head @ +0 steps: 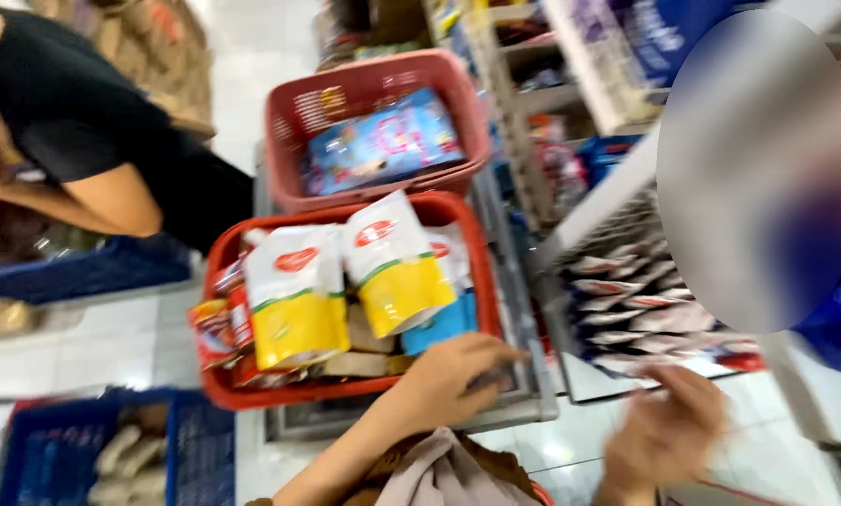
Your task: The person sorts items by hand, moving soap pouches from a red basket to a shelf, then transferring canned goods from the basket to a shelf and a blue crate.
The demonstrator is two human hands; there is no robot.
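Observation:
My left hand (450, 378) rests on the near right corner of a red basket (222, 258), fingers curled over its rim by the grey trolley frame (523, 394). The basket holds two white-and-yellow pouches (298, 295), a blue packet (444, 323) and small red packets (216, 328). My right hand (669, 431) hovers blurred lower right, fingers loosely bent, holding nothing I can make out, just below a shelf of red-and-white sachets (640, 305).
A second red basket (294, 117) behind holds a blue pack (383, 141). A person in a black top (92, 122) bends at the left. Blue baskets sit at left (83, 272) and lower left (191, 450). Store shelves (570, 94) stand on the right.

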